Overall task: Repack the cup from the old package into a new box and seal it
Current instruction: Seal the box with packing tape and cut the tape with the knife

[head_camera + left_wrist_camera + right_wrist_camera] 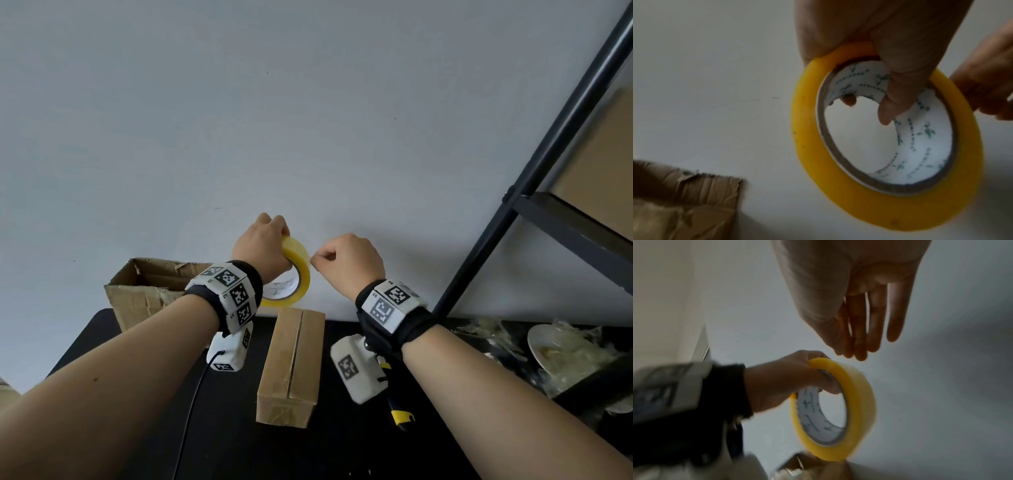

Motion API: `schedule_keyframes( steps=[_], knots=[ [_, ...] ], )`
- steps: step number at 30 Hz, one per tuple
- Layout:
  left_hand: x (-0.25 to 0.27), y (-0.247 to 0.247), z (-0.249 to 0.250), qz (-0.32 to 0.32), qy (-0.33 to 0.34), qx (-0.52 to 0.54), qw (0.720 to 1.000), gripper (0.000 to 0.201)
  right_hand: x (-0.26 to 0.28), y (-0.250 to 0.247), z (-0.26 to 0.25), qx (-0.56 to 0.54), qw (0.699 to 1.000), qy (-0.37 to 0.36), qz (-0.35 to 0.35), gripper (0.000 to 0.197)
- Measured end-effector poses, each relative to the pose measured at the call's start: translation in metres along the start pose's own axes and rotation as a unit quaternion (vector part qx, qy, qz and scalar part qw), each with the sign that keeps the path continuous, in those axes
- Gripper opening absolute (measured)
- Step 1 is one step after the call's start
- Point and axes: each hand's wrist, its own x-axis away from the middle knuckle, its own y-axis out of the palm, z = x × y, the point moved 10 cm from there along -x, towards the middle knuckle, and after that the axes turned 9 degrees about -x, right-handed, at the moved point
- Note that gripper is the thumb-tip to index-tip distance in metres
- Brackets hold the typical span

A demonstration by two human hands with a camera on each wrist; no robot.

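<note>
Soft even daylight in the head view; both wrist views dim, blurred.

The closed box (291, 366) lies in the middle of the table (342, 445). The opened old box (144, 291) stands behind it to the left, at the table's far edge against the wall (274, 102). A tape roll (296, 270) is held above the closed box's far end. A shelf rack (548, 192) stands at the right, with crumpled wrapping (565, 356) on the table before it.
</note>
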Motion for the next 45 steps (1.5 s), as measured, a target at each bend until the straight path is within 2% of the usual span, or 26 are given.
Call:
schedule_keyframes(
  steps=[3,6,10,15,18,20,22,24,29,38,45],
  knots=[
    [0.002,-0.004,0.013,0.019,0.039,-0.012,0.999,0.032,-0.003,0.016,0.024,-0.176,0.976,0.121,-0.038,0.035],
    [0.0,-0.006,0.013,0.018,0.034,0.019,0.999,0.039,0.002,0.025,0.033,-0.288,0.937,0.188,-0.069,0.031],
    [-0.002,-0.009,0.015,0.021,0.043,0.033,0.998,0.04,0.006,0.03,0.039,-0.347,0.901,0.237,-0.109,0.027],
    [-0.004,-0.01,0.016,0.026,0.058,0.03,0.998,0.038,0.004,0.034,0.043,-0.365,0.886,0.257,-0.123,0.022],
    [-0.005,-0.009,0.017,0.027,0.065,0.02,0.997,0.036,0.002,0.032,0.044,-0.35,0.895,0.253,-0.116,0.018],
    [-0.004,-0.006,0.018,0.027,0.075,-0.005,0.997,0.034,-0.002,0.027,0.041,-0.303,0.917,0.236,-0.108,0.015],
    [-0.003,-0.003,0.024,0.03,0.096,-0.054,0.993,0.034,-0.006,0.022,0.036,-0.214,0.949,0.206,-0.106,0.015],
    [-0.001,-0.001,0.031,0.04,0.126,-0.112,0.985,0.034,-0.009,0.021,0.03,-0.139,0.967,0.182,-0.114,0.015],
    [0.001,0.002,0.043,0.053,0.169,-0.187,0.966,0.038,-0.011,0.029,0.025,-0.083,0.971,0.174,-0.142,0.015],
    [0.001,0.004,0.045,0.067,0.182,-0.164,0.967,0.037,-0.014,0.029,0.024,-0.049,0.974,0.166,-0.145,0.014],
    [-0.003,0.009,0.035,0.041,0.157,-0.118,0.98,0.034,-0.015,0.027,0.023,-0.041,0.981,0.143,-0.122,0.018]
  ],
)
